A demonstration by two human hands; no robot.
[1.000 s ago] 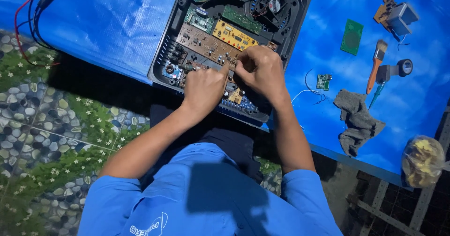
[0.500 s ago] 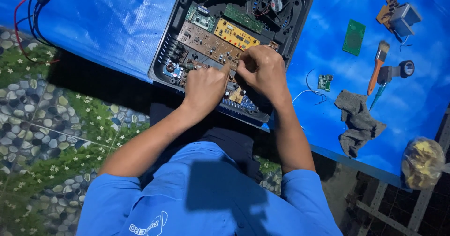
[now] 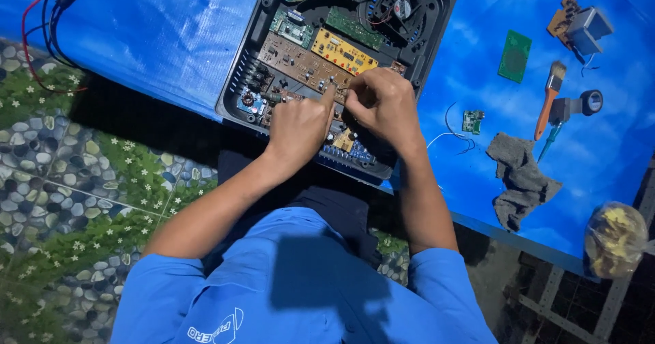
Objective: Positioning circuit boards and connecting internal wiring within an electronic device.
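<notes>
Working side by side, the left hand [image 3: 298,127] and the right hand [image 3: 384,105] rest on the circuit boards inside the open black case [image 3: 437,23], which lies on the blue table [image 3: 170,37]. The left hand is loosely curled with its forefinger stretched out, the tip pressing on the brown board [image 3: 297,61]. The right hand is bunched, fingertips pinched together over the same board's near edge; whether it grips some small part cannot be told. Beside the brown board sits a yellow board [image 3: 343,52], with green boards [image 3: 355,28] and a round fan [image 3: 399,6] farther in. Out on the table to the right lie a small green board [image 3: 472,121] with a white wire, a grey rag [image 3: 520,178], an orange-handled brush [image 3: 550,95], a larger green board [image 3: 514,55] and a grey box on a brown board [image 3: 585,26]. At the table's near right corner stands a clear plastic bag [image 3: 615,239] of yellowish stuff. Red and black leads [image 3: 41,26] trail off the far left edge
</notes>
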